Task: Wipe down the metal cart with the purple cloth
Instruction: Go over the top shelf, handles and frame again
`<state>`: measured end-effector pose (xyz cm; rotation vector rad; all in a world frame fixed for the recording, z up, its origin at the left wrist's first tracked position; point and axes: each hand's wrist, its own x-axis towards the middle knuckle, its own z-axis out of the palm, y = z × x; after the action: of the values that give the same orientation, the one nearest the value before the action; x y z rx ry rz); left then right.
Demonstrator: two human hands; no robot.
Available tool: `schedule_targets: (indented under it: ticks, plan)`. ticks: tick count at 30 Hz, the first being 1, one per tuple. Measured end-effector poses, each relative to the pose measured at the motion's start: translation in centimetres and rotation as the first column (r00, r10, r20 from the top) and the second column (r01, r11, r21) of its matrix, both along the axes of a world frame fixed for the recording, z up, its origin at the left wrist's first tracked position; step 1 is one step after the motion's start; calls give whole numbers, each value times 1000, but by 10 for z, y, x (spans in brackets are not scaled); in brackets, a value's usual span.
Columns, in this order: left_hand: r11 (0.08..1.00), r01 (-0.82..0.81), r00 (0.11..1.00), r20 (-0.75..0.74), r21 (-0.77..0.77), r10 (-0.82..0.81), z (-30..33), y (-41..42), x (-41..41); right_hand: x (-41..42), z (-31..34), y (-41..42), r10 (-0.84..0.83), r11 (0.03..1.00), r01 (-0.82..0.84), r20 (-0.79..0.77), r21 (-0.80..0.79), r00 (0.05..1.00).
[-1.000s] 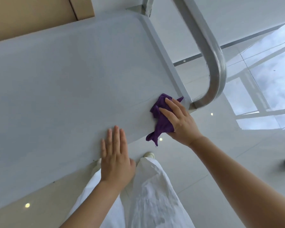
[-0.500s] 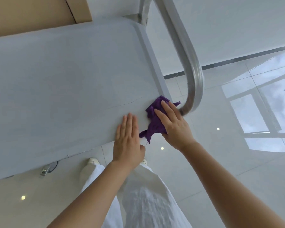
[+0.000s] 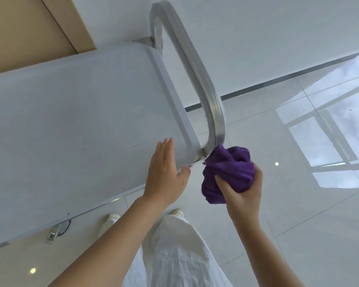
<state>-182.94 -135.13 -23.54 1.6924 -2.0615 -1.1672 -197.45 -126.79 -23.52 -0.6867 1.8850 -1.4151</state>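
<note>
The metal cart (image 3: 71, 125) has a flat pale top that fills the left of the view. Its curved metal handle (image 3: 195, 65) rises at the right end. My left hand (image 3: 166, 172) lies flat on the cart top near its right front corner, fingers straight. My right hand (image 3: 243, 189) grips the bunched purple cloth (image 3: 228, 168) just off the corner. The cloth's upper tip touches the base of the handle where it meets the cart.
A cart wheel (image 3: 58, 228) shows under the front edge. My white trousers (image 3: 174, 249) and shoes stand close to the cart. Glossy white floor tiles (image 3: 298, 204) spread to the right. A tan wooden panel (image 3: 29, 27) stands at the top left.
My right hand lifted the cloth off the cart top, bunched it and carried it right to the handle base. My left hand slid right along the top towards the corner.
</note>
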Motion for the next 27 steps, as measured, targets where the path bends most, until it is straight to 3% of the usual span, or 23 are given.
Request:
schedule_targets:
  ticks: [2, 7, 14, 19, 27]
  plan:
    - [1000, 28, 999, 26, 7, -29, -2, -7, -8, -12, 1, -11, -51, 998, 54, 81, -37, 995]
    - [983, 184, 974, 132, 6, -183, -10, -21, -22, -14, -15, -47, 327, 942, -336, 262, -13, 908]
    - [957, 283, 912, 328, -69, -247, -19, -27, -25, -45, -46, -68, 491, 816, -574, 451, 62, 746]
    - [941, 337, 848, 440, -16, -296, -23, -20, -24, -43, -44, -74, 446, 839, -515, 319, 174, 836]
    - [947, 314, 881, 354, 62, -315, -17, -30, -19, -16, 2, -72, 264, 958, -274, 122, 81, 957]
